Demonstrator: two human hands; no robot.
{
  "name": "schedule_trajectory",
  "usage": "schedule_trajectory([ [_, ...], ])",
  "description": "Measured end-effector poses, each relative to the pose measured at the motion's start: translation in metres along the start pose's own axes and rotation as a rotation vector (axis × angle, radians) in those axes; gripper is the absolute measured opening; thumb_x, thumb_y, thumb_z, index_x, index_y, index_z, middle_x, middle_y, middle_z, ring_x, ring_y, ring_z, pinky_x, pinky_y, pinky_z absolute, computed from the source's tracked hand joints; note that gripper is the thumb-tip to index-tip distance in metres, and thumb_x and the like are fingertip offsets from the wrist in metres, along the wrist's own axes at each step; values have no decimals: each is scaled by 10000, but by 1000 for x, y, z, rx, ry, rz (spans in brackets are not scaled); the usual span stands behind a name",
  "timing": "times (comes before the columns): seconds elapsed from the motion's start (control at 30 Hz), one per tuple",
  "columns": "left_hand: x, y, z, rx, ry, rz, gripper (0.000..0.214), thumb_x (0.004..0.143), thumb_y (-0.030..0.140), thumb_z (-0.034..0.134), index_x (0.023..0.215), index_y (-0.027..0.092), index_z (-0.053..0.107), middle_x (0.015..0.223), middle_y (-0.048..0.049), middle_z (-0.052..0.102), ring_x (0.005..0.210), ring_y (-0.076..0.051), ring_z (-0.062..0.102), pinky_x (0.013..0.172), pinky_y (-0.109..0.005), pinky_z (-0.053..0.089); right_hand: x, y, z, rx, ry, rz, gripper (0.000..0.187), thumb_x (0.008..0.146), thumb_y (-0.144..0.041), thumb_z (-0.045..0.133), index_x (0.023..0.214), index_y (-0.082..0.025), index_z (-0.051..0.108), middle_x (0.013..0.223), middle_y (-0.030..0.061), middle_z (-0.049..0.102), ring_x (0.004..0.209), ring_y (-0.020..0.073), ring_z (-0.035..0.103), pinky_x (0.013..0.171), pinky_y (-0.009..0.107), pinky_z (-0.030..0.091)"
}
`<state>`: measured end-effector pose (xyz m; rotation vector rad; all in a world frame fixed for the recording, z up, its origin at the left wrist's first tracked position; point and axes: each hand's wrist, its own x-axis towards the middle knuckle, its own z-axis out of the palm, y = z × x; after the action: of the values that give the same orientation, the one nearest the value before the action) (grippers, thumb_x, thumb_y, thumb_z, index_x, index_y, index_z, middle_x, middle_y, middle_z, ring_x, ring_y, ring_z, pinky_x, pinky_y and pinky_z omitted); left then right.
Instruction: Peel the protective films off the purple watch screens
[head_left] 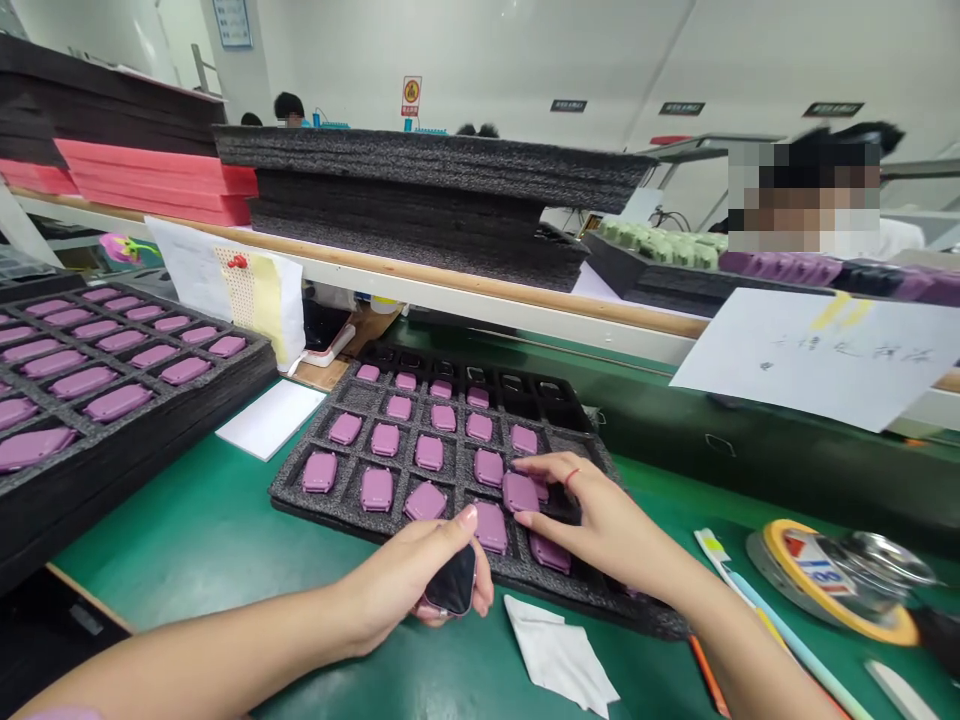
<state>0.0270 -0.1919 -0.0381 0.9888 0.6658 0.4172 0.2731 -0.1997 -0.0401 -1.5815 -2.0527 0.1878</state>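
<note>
A black foam tray [300, 490] lies on the green mat, its pockets filled with several purple watch cases [385, 439]. My left hand [420, 580] is closed around one purple watch case with a black screen [450, 585], held just in front of the tray's near edge. My right hand [600, 515] reaches over the tray's right side, its thumb and fingers pinching another purple case [520, 492] over a pocket in the near rows. The far row's right pockets [525, 385] are bare.
A second foam tray of purple cases [112, 370] sits stacked at left. A white cloth [559, 655] lies by the near edge, a tape roll [832, 585] and pens at right. Foam sheets [420, 190] pile on the shelf; a person sits beyond.
</note>
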Motion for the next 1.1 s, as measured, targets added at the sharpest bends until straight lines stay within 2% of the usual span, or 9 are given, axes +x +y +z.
schedule_trajectory([
  [0.1,2,-2,-2,-182,-82,-84,650,842,748,508,787,117,653,717,-33,600,474,-56,358,499,-245,180,-6,-31,-13,56,28,-10,257,903,-444,670,1063,-243,675,1085,73,720,1020,240,707,885,416,589],
  [0.17,3,-5,-4,-319,-128,-106,582,847,681,541,869,113,662,781,-50,620,512,-66,405,521,-241,200,-12,-56,-17,176,0,-125,241,838,-453,759,921,-251,656,1048,48,703,1008,223,699,874,361,588],
  [0.23,4,-6,-4,-398,-141,-80,494,846,607,591,851,116,643,801,-58,630,536,-74,437,524,-238,217,-17,-76,-15,203,-35,-220,318,749,-352,857,961,-264,637,1142,46,677,1060,215,685,882,323,583],
  [0.33,4,-7,-2,-444,-142,-30,467,855,591,633,848,124,629,763,-44,621,511,-63,414,500,-230,205,-22,-91,-3,212,17,-265,262,788,-190,807,943,-257,606,1168,48,666,953,173,703,826,286,590],
  [0.43,3,-6,-1,-447,-161,-6,513,830,639,663,893,131,630,731,-20,592,501,-53,406,469,-214,178,-21,-93,6,287,59,-247,137,861,-169,722,846,-237,604,1104,45,681,775,125,706,711,238,592],
  [0.57,1,-6,-1,-446,-163,33,518,831,667,660,913,158,608,651,44,500,481,-44,361,464,-197,193,-16,-93,2,281,163,-228,105,901,-177,667,824,-249,660,991,40,729,928,178,738,774,261,610],
  [0.73,0,-5,-1,-438,-181,39,568,826,703,633,855,136,621,721,-12,581,494,-47,406,451,-208,187,-17,-96,0,243,122,-290,128,839,-264,774,920,-264,676,1122,60,709,879,189,743,700,276,620],
  [0.93,2,-4,-2,-519,-213,59,467,846,593,693,940,137,661,733,7,570,505,-29,371,470,-192,181,-18,-98,5,144,196,-331,88,919,-165,644,878,-240,663,1085,71,706,1007,198,712,861,321,595],
  [1.1,1,-4,-3,-484,-239,64,547,824,664,676,899,123,687,705,-12,605,470,-33,376,483,-218,190,-19,-93,1,402,430,-95,109,926,-237,671,822,-270,665,860,31,698,804,181,699,709,309,601],
])
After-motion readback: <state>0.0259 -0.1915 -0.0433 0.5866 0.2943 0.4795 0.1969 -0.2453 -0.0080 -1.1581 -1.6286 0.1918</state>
